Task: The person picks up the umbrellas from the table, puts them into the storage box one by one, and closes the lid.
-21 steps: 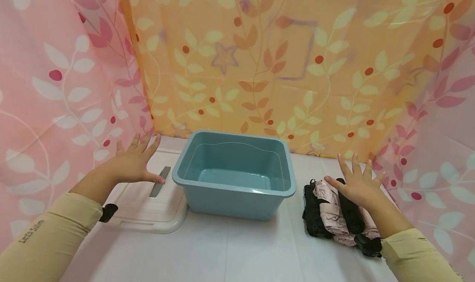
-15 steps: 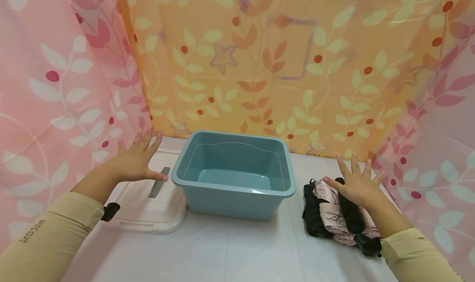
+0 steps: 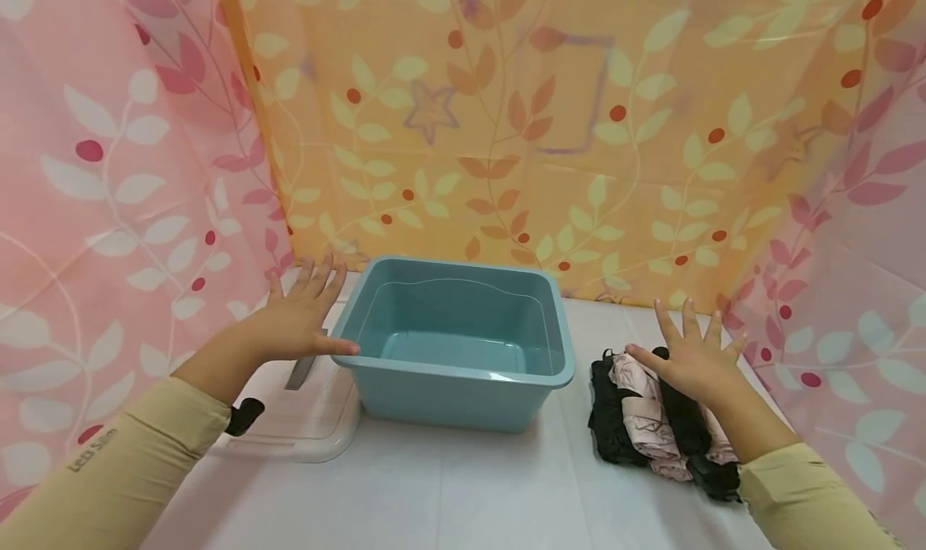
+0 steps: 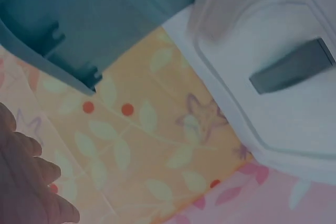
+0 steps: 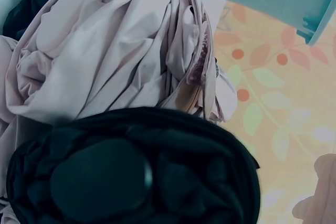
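With fingers spread, my left hand (image 3: 300, 317) hovers over the white lid (image 3: 311, 433), which has a grey handle (image 3: 300, 371). Its thumb overlaps the left rim of a blue-green plastic bin (image 3: 452, 397) in the head view. Several folded umbrellas lie bunched on the right, pale pink ones (image 3: 644, 417) and black ones (image 3: 611, 417). My right hand (image 3: 694, 361) is held above them, fingers spread and holding nothing. The right wrist view shows a black umbrella (image 5: 210, 182) up close, beside pink folded fabric (image 5: 121, 51).
A white cloth (image 3: 463, 494) covers the table. Orange patterned fabric (image 3: 463, 156) hangs behind the bin, and pink patterned fabric hangs at the left (image 3: 116, 212) and right sides. The bin's interior, visible from above, holds nothing.
My left hand has moved to the right, from over the lid toward the bin's left rim. The right hand stays nearly in place; the bin and umbrellas have not moved.
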Available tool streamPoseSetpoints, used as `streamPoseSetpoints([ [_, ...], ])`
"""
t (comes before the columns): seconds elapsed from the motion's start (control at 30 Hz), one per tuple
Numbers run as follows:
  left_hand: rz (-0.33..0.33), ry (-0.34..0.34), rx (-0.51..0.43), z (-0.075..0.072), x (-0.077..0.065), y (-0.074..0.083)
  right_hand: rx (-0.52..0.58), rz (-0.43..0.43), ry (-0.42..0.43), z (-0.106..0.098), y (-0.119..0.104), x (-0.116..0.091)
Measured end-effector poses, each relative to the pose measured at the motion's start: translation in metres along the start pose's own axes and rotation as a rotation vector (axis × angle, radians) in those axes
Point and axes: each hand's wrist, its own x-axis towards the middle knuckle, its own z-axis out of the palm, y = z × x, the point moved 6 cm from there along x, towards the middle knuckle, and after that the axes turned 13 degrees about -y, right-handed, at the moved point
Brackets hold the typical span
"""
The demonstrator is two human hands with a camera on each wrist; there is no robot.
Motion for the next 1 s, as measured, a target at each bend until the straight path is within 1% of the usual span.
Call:
streamPoseSetpoints([
  [0.17,0.039,-0.002,-0.003,0.005,0.003,0.013,0.001,-0.001,0.003,0.000,-0.001,0.002],
  [0.3,0.055,-0.002,-0.002,0.006,0.006,0.019,-0.002,-0.006,0.003,0.000,-0.003,0.002],
  [0.47,0.073,-0.004,-0.029,0.006,0.006,0.028,-0.004,-0.013,0.004,0.000,-0.005,0.003],
  [0.6,0.064,-0.033,-0.034,0.012,0.007,0.033,-0.007,-0.012,0.006,0.001,-0.005,0.004],
  [0.73,0.040,-0.063,-0.014,0.021,0.013,0.034,-0.012,-0.013,0.007,0.003,-0.005,0.005],
  [0.83,0.023,-0.069,-0.001,0.027,0.017,0.033,-0.016,-0.015,0.010,0.003,-0.006,0.006],
  [1.0,0.004,-0.063,-0.036,0.030,0.018,0.032,-0.016,-0.017,0.008,0.002,-0.009,0.005],
])
